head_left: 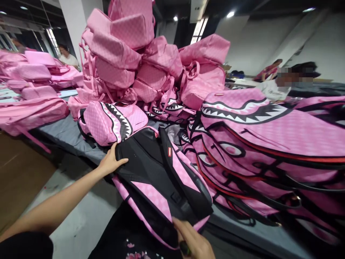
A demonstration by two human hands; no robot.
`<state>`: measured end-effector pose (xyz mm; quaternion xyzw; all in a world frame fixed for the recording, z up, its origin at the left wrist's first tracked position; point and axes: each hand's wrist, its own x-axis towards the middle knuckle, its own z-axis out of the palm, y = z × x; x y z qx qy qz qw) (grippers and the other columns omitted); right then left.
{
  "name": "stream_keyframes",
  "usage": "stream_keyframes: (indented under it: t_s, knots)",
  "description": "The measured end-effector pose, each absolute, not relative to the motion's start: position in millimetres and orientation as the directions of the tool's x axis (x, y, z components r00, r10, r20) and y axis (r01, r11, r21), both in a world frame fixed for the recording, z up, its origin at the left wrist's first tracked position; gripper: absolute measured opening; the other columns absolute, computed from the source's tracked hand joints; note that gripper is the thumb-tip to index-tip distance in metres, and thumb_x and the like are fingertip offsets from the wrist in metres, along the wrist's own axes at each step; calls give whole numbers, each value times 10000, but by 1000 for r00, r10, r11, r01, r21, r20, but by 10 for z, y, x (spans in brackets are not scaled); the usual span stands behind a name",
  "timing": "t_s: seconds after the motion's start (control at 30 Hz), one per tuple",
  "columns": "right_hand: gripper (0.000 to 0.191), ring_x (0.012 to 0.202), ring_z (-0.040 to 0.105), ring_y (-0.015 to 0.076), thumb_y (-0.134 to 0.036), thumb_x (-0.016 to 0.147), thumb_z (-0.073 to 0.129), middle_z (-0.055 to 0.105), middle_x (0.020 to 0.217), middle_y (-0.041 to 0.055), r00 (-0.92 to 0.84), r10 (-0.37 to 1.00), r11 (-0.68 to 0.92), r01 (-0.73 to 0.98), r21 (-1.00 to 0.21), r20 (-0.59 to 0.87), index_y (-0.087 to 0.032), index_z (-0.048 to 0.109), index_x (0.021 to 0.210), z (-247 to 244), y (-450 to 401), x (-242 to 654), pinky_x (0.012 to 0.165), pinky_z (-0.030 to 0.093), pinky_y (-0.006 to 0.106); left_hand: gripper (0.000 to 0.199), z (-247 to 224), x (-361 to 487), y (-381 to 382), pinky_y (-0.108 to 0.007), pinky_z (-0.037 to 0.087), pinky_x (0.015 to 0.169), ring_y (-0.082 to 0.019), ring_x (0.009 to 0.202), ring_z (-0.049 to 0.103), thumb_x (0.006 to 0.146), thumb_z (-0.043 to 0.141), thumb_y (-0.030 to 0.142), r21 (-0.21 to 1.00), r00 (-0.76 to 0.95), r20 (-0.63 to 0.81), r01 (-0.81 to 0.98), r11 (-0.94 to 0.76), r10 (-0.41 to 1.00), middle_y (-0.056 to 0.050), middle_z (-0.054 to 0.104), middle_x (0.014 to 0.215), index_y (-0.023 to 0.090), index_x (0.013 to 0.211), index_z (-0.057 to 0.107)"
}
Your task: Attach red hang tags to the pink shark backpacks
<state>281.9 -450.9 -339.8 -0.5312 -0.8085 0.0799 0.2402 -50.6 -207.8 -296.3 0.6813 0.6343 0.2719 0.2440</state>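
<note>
A long table (67, 133) under a grey cover runs across the view, and a tall heap of pink checked bags (129, 61) rises at its far side, piled at odd angles with loose straps hanging down. To the right, a stack of shark-faced backpacks (250, 144) shows white teeth, round eyes and red-edged seams, the bags lying one over another. Farther left sits a lower pile of plain pink bags (37, 72). Beyond the goods, one person (67, 57) is at the back left and another (291, 81) at the right. The black-and-pink backpack (147, 165) lies aslant at the table's near edge, its black back panel and straps facing up and its lower end reaching toward the wearer. Just past its upper left corner rests a smaller shark-mouth bag (118, 124). The left hand (111, 160) has hold of that corner, thumb spread over the panel and forefinger along the edge, the other fingers partly hidden. The right hand (192, 239) touches the backpack's lower end; it is cut off by the frame, so how far it closes cannot be told. A small red label (169, 151) marks one strap.
</note>
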Motion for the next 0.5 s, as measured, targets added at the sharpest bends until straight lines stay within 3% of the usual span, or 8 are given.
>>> stream_keyframes:
  t_s: [0.03, 0.1, 0.2, 0.3, 0.37, 0.5]
  knots:
    - [757, 880, 691, 140, 56, 680, 389, 681, 1127, 81, -322, 902, 416, 827, -378, 288, -228, 522, 1370, -3244, -4333, 2658, 763, 574, 194, 1077, -3021, -466, -2158, -509, 374, 1120, -366, 1363, 447, 740, 693, 628, 642, 3, 131, 762, -87, 991, -205, 404, 1503, 198, 1562, 145]
    - [725, 1053, 659, 214, 49, 697, 432, 620, 1288, 111, -298, 936, 339, 905, -256, 186, -217, 549, 1362, -2969, -3927, 2316, 852, 584, 286, 1016, -3132, -454, -2301, -507, 385, 1114, -357, 1365, 445, 778, 674, 604, 581, -1, 236, 802, -140, 972, -187, 435, 1484, 215, 1561, 156]
    - [626, 950, 689, 264, 33, 810, 410, 566, 1347, 206, -34, 999, 35, 999, -26, 20, -156, 525, 1395, -2702, -3384, 2090, 655, 607, 320, 944, -3290, -545, -2445, -536, 397, 1092, -359, 1340, 463, 832, 632, 573, 486, 60, 301, 849, -207, 952, -181, 470, 1442, 219, 1562, 149]
    - [604, 867, 708, 280, -23, 866, 385, 345, 1516, 291, 180, 982, -186, 978, 99, 65, -74, 416, 1467, -2586, -3130, 2454, 603, 587, 353, 894, -3455, -628, -2501, -555, 423, 1060, -359, 1309, 487, 876, 577, 560, 459, 86, 333, 855, -241, 939, -187, 461, 1429, 224, 1564, 115]
    - [599, 893, 713, 305, -115, 901, 425, 249, 1556, 304, 299, 953, -302, 950, 76, 46, -56, 357, 1493, -2562, -3068, 2880, 631, 574, 378, 902, -3579, -658, -2500, -553, 426, 1066, -356, 1313, 485, 874, 583, 560, 459, 98, 380, 843, -280, 920, -188, 447, 1436, 233, 1563, 102]
    - [619, 1104, 660, 330, -331, 935, 514, 626, 1279, 223, 299, 907, -349, 928, -131, -295, -75, 371, 1481, -2648, -3033, 3459, 848, 524, 389, 901, -3786, -762, -2433, -532, 411, 1104, -347, 1353, 450, 878, 577, 561, 450, 145, 451, 815, -364, 881, -191, 410, 1466, 230, 1561, 92]
